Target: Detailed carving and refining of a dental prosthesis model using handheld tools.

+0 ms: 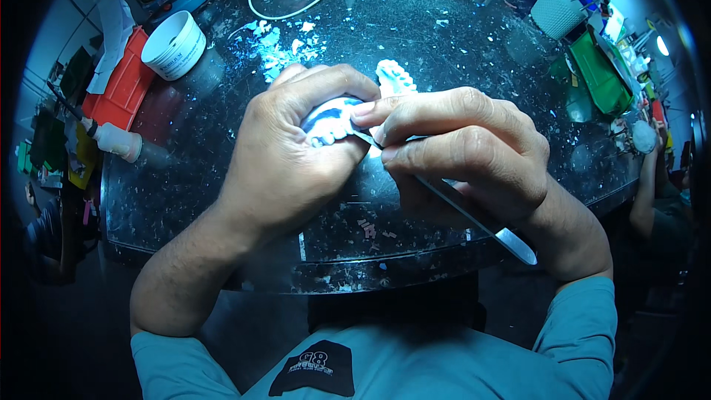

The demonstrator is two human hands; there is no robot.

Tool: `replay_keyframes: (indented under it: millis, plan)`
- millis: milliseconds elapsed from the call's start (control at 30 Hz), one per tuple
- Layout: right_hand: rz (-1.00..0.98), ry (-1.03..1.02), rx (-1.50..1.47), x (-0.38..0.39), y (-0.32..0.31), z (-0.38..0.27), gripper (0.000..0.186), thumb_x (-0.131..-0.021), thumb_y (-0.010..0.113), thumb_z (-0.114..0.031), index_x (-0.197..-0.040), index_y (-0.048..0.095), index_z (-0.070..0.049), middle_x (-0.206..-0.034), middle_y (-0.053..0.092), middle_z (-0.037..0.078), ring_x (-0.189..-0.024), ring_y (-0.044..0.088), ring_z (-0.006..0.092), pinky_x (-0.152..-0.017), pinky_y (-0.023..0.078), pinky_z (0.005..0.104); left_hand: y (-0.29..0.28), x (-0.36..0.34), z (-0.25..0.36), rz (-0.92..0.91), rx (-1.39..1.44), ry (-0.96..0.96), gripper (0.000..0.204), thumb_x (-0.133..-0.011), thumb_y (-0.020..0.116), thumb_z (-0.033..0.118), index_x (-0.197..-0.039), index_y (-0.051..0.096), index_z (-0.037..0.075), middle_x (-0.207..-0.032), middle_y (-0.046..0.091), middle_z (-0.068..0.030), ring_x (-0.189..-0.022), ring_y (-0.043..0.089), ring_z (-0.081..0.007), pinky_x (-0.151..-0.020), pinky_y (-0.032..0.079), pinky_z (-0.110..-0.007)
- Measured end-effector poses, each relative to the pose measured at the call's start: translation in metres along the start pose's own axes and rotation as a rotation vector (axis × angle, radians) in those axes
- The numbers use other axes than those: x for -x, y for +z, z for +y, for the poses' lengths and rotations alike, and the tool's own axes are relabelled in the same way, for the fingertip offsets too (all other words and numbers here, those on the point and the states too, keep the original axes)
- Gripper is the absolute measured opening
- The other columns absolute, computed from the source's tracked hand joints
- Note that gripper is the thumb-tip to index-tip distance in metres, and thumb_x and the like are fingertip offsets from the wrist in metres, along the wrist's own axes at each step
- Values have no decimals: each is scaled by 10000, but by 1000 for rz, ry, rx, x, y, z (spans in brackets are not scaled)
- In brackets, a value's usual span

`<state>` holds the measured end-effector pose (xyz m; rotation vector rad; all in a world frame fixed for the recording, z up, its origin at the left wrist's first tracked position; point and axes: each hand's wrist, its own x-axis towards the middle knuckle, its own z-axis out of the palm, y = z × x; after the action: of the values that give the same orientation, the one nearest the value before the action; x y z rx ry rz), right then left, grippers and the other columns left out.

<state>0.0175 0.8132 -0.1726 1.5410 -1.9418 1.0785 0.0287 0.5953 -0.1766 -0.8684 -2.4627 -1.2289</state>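
Note:
My left hand (285, 152) is wrapped round a white plaster dental model (323, 132), its row of teeth turned toward me and a bluish layer on it. Pinched in the fingers of my right hand (474, 148) is a slim metal carving tool (463, 209), its flat bright end slanting down toward me. The tool's other end meets the model near my left fingers; the exact contact is too small to make out. Just beyond my right fingers, a second white dental model (395, 78) rests on the dark table, partly hidden by the hand.
White scraps (278, 48) lie beyond my left hand. On the left stand a white tub (174, 44), a red bin (122, 85) and a clear bottle (118, 141). A white cable (289, 13) curves at the back. A grey-white basket (557, 11) and green box (601, 70) sit right. Another person's arm (646, 192) shows far right.

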Motion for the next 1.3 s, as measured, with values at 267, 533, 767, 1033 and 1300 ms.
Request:
replay_keyframes:
  millis: [267,533,767,1033,1300]
  plan:
    - [134,-139,24,-6,1,10,260,-824,762,53,-1019,606,-18,-1023,646,165,-981,727,311,-846,633,417,2,1,-9,-58,1517,-678,352,-893,517,74,-1221,495,-51,-1090,614,-166,-938,670,-229,-874,571,-345]
    - [116,-125,47,-5,0,14,244,-829,750,59,-1025,618,0,-975,670,173,-941,732,293,-824,638,423,3,1,-22,-144,1732,-615,429,-986,363,287,-1214,516,-43,-1181,604,-185,-1164,594,-298,-1053,463,-462]
    - [105,-60,87,-4,0,13,217,-812,758,60,-990,647,5,-950,686,160,-928,733,270,-825,627,403,6,-4,-19,-116,1707,-596,491,-1091,325,379,-1295,523,-21,-1254,631,-179,-1198,614,-269,-1078,462,-445]
    - [120,-72,91,-7,-1,18,209,-794,758,69,-977,671,17,-948,685,157,-976,730,295,-822,615,387,7,-4,-16,-186,1606,-588,623,-1075,264,498,-1329,495,-22,-1126,654,-190,-930,699,-263,-708,605,-336]
    - [137,-49,57,-4,0,17,238,-773,745,109,-975,659,18,-963,689,168,-964,731,298,-838,614,393,7,-2,0,-114,1268,-682,660,-1048,267,570,-1267,528,5,-961,681,-153,-695,691,-222,-498,556,-302]
